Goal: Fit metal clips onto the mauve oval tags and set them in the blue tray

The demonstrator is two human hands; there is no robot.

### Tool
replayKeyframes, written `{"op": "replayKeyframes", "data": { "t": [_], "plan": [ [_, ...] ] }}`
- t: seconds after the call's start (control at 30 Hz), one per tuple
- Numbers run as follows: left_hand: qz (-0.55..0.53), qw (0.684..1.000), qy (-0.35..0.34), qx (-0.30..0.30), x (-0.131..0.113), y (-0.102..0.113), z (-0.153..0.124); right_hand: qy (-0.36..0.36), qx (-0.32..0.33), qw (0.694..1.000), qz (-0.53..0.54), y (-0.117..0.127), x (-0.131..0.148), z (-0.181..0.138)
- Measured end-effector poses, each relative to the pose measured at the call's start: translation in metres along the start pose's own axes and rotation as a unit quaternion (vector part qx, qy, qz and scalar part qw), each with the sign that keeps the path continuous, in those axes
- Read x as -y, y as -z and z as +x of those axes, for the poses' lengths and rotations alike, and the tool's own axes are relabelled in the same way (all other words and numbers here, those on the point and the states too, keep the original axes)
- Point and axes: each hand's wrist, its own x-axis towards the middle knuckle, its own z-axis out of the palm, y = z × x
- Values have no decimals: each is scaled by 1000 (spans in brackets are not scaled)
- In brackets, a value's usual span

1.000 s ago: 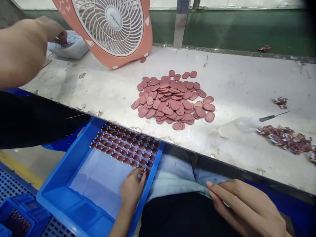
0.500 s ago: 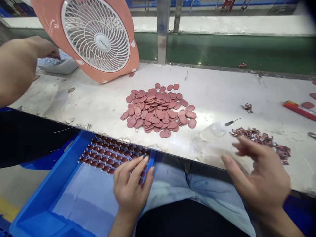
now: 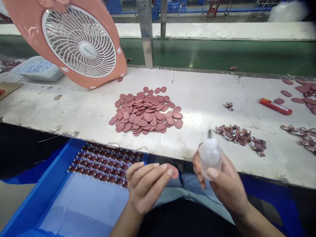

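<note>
My right hand [image 3: 224, 182] is closed around a small clear squeeze bottle [image 3: 209, 154] with a thin metal needle tip pointing up. It hovers over my lap just in front of the table edge. My left hand [image 3: 145, 187] pinches one pink oval piece [image 3: 174, 171] between its fingertips, close to the bottle. A heap of the same pink oval pieces [image 3: 145, 112] lies in the middle of the white table [image 3: 209, 95]. Under the left hand sits a blue tray [image 3: 44, 194] holding rows of finished dark red pieces [image 3: 103, 161].
A pink and white fan [image 3: 76, 42] leans at the back left of the table. Heaps of small dark red parts [image 3: 240, 135] lie to the right, with a red marker [image 3: 275, 106] and more pink ovals [image 3: 304, 92] beyond. A white dish [image 3: 37, 68] sits far left.
My right hand went to the table and picked up the squeeze bottle. My left hand left the tray and now holds a pink oval. Another person's arm at the left has gone from view.
</note>
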Motion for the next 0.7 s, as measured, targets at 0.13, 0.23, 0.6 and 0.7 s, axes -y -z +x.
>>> {"op": "replayKeyframes", "data": {
  "t": [0.13, 0.23, 0.6, 0.7],
  "plan": [
    [-17, 999, -1, -37, -16, 4, 7, -104, 76, 985, 112, -17, 4, -12],
    [-82, 996, 18, -19, -21, 3, 5, -135, 82, 972, 176, -20, 5, -15],
    [-588, 613, 527, 15, -48, -15, 7, -136, 79, 977, 145, -8, 3, -20],
    [-629, 498, 597, -22, -48, -13, 11, -108, 73, 990, 56, 14, 6, -29]
  ]
}}
